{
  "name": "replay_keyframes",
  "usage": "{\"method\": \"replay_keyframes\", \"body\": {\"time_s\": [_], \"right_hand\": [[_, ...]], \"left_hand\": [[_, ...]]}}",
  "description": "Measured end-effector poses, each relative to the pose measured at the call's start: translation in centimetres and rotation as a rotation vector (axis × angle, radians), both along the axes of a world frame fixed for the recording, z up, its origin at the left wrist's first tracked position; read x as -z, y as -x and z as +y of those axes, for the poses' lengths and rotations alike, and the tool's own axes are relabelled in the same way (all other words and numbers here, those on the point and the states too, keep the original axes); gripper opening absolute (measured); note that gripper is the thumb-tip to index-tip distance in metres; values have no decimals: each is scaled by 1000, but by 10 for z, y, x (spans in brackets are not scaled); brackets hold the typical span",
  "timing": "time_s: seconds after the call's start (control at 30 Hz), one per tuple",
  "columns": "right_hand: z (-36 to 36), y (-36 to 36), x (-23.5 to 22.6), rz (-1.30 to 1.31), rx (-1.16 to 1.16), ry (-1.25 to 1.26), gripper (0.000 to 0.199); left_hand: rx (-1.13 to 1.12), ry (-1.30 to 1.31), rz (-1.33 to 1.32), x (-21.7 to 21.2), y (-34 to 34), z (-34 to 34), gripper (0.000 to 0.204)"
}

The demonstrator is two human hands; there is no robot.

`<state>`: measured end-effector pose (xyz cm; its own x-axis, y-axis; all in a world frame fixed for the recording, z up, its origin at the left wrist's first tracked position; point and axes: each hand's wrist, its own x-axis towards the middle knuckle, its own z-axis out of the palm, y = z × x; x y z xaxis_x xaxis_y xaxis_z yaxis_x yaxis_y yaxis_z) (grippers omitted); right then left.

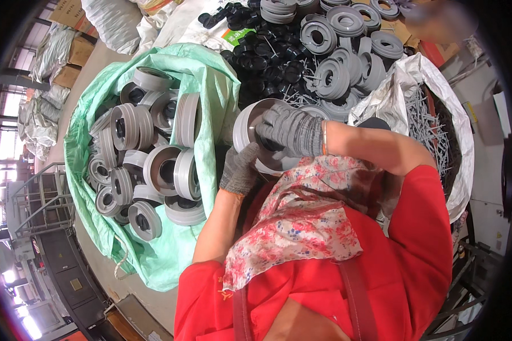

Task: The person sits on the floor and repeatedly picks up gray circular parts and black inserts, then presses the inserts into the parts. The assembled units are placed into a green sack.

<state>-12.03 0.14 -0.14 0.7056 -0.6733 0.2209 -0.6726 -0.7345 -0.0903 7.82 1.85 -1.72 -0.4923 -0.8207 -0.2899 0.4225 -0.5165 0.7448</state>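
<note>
In front of me I hold a large grey plastic ring fitting [243, 129] with ridges round its outside, tilted so its opening faces me. My left hand [240, 169], in a dark grey knit glove, is closed on the fitting's lower left rim. Inside the opening, my right hand [293, 131] has its gloved fingers bent and pressed together. Something dark shows below those fingers; whether they grip it is hidden. To the left, an open green woven sack [217, 85] bears many similar grey fittings [161, 170], several with black inner parts.
Beyond my hands lie a heap of black plastic rings [267, 65] and a pile of grey fittings [333, 74]. At right, a white sack [463, 148] holds thin grey plastic sticks [429, 133]. Metal steps [45, 196] stand at far left, with stuffed white sacks [114, 23] behind.
</note>
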Motion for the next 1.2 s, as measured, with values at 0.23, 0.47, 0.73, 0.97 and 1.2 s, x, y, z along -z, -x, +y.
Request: {"method": "replay_keyframes", "body": {"time_s": [0.23, 0.47, 0.73, 0.97, 1.2], "right_hand": [[15, 0, -15, -458, 213, -262, 53], [9, 6, 13, -588, 308, -568, 68], [-47, 35, 98, -830, 42, -1257, 65], [-45, 125, 207, 66, 807, -575, 61], [-69, 95, 119, -160, 659, -606, 51]], "left_hand": [[-74, 4, -14, -15, 5, 9, 41], [-194, 74, -39, -32, 19, 18, 37], [-436, 1101, -1139, -63, -29, -35, 74], [-491, 1064, -571, -87, -32, -74, 81], [-74, 534, -695, 75, 12, -48, 72]]}}
